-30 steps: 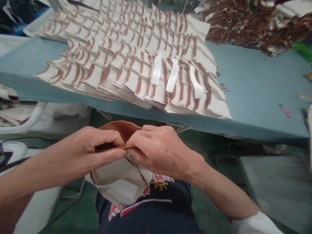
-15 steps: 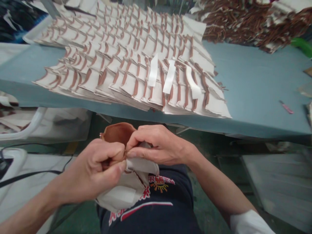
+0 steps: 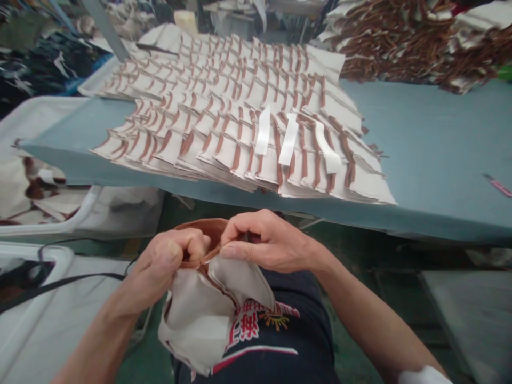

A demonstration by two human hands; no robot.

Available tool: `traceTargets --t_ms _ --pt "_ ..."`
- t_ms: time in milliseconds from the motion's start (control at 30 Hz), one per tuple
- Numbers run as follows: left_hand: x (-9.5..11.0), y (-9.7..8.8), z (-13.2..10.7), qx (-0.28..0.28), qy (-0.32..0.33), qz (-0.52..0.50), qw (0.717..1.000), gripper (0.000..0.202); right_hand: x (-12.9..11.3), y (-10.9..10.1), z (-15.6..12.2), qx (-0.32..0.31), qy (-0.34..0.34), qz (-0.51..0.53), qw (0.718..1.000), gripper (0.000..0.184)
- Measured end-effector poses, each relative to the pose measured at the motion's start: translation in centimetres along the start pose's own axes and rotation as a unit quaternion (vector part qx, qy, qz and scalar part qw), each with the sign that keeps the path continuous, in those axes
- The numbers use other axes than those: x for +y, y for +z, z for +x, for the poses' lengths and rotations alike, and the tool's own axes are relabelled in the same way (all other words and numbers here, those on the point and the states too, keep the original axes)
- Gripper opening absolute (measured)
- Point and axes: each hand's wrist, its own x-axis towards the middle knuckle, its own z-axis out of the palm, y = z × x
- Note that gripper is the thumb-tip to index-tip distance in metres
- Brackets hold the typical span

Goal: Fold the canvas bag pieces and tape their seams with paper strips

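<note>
In front of my body hangs a sewn leather piece, off-white on its outer face and brown inside, with a seam running down from its upper edge. My left hand is closed on that edge to the left of the seam, the fingers curled over the brown side. On the other side of the seam, my right hand pinches the same edge between thumb and forefinger. The rim bows up into a brown loop behind my hands. A pale rectangular patch shows low on the off-white face.
Overlapping rows of similar off-white pieces with brown edges cover much of the blue-grey table; several white strips lie on them. Brown pieces are heaped at the back right. White bins stand at the left.
My left hand has turned and shifted along the edge, away from my right fingers, so more of the seam and brown rim shows. The leather piece hangs more spread out. The view has shifted left.
</note>
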Motion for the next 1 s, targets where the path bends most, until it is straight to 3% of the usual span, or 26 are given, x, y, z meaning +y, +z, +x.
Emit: traceTargets --t_ms 200,367,667,800,933,1000 --pt "2.5 -1.2 1.0 -0.007 0.023 0.107 0.994 0.049 -0.4 -0.1 0.0 0.008 -0.026 -0.092 0.995 0.038" --pt "2.8 -1.7 1.4 -0.048 0.045 0.198 0.978 0.043 -0.5 -0.6 -0.4 0.004 -0.024 -0.202 0.979 0.025" --pt "2.9 -1.6 1.2 -0.082 0.011 0.247 0.965 0.046 -0.7 0.5 -1.3 0.024 -0.085 -0.402 0.911 0.023" --pt "2.4 -0.9 -0.3 -0.052 0.046 0.34 0.938 0.042 -0.2 1.0 -1.8 0.055 -0.115 -0.43 0.894 0.027" --pt "2.2 0.0 -1.3 0.011 0.118 0.428 0.896 0.04 0.3 0.6 -2.1 0.087 -0.142 -0.408 0.897 0.029" --pt "2.6 0.1 -1.2 0.023 0.113 0.419 0.901 0.039 0.8 -0.2 -2.0 0.093 -0.142 -0.38 0.909 0.031"
